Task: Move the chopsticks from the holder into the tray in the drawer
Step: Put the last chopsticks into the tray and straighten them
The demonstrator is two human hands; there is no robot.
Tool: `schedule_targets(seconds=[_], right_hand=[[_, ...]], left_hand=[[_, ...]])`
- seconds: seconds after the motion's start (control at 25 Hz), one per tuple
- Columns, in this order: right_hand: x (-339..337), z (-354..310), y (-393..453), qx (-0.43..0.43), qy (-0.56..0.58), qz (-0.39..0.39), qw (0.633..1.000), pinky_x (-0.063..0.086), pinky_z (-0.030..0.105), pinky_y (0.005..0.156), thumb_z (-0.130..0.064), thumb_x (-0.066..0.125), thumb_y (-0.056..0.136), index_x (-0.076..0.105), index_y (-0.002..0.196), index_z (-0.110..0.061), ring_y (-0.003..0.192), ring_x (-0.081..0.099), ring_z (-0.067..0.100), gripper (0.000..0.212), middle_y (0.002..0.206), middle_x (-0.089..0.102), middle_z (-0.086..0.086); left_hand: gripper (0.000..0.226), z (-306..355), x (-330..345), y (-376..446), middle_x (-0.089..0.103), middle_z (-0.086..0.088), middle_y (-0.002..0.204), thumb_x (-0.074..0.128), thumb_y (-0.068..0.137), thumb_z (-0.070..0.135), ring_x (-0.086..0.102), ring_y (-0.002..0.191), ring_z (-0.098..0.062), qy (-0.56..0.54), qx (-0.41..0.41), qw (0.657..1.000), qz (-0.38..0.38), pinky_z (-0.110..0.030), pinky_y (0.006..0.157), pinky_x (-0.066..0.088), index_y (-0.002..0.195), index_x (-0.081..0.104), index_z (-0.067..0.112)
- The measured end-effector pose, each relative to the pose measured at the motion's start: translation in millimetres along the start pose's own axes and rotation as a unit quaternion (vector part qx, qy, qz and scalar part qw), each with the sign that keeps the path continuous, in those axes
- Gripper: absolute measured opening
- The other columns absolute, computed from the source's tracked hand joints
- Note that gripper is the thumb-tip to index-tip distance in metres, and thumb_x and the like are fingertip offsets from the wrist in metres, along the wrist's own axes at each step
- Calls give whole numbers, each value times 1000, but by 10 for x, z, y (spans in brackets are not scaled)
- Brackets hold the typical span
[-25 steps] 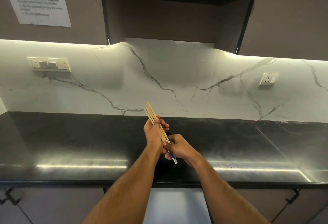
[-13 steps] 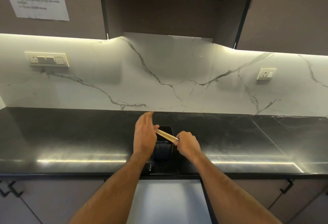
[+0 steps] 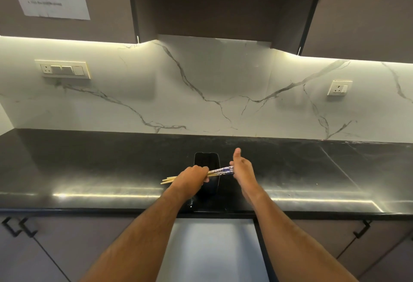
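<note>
A bundle of wooden chopsticks (image 3: 220,171) with blue-patterned ends lies nearly level above the black holder (image 3: 206,161) on the dark countertop (image 3: 89,170). My left hand (image 3: 190,177) grips the bundle around its middle, and the plain tips stick out to the left. My right hand (image 3: 242,168) is flat with straight fingers, its palm against the patterned ends. Below the counter edge the pale inside of the open drawer (image 3: 212,248) shows between my forearms. No tray detail is visible in it.
A white marble backsplash (image 3: 212,103) carries a switch plate (image 3: 63,69) at the left and a socket (image 3: 339,88) at the right. Dark wall cabinets and a hood (image 3: 223,2) hang overhead. Lower cabinet doors with black handles (image 3: 362,229) flank the drawer.
The bundle passed from my right hand to my left. Half a second ago the right hand held it and the left palm was flat; now the left grips and the right palm meets the patterned ends.
</note>
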State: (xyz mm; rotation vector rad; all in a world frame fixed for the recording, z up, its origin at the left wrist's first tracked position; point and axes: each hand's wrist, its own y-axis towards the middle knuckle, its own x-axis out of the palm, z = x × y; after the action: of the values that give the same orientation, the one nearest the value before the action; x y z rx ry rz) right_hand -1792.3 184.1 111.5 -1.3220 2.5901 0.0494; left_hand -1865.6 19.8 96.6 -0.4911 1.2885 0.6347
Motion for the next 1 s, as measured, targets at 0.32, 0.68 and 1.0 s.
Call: schedule_targets(seconds=[0.32, 0.68, 1.0], right_hand=[[33, 297, -17, -51, -39, -18, 998, 54, 25, 76, -52, 42, 104, 66, 108, -8, 89, 66, 15, 50, 102, 71, 10], [159, 796, -146, -238, -637, -188, 708, 53, 40, 90, -20, 63, 99, 65, 118, -15, 96, 69, 26, 21, 110, 72, 10], [6, 1363, -359, -171, -622, -222, 731, 47, 35, 67, -8, 59, 95, 68, 100, -10, 82, 64, 28, 11, 96, 69, 12]], left_hand=[[7, 95, 320, 32, 65, -5, 98, 57, 100, 18, 63, 84, -20, 5, -7, 999, -35, -36, 79, 55, 98, 52, 22], [34, 199, 841, 28, 65, -10, 119, 64, 96, 12, 65, 105, -28, 33, -45, 993, -99, -41, 95, 52, 128, 55, 15], [12, -42, 1367, -497, 67, -7, 104, 60, 96, 12, 65, 92, -26, 51, -33, 993, -101, -38, 83, 56, 107, 64, 16]])
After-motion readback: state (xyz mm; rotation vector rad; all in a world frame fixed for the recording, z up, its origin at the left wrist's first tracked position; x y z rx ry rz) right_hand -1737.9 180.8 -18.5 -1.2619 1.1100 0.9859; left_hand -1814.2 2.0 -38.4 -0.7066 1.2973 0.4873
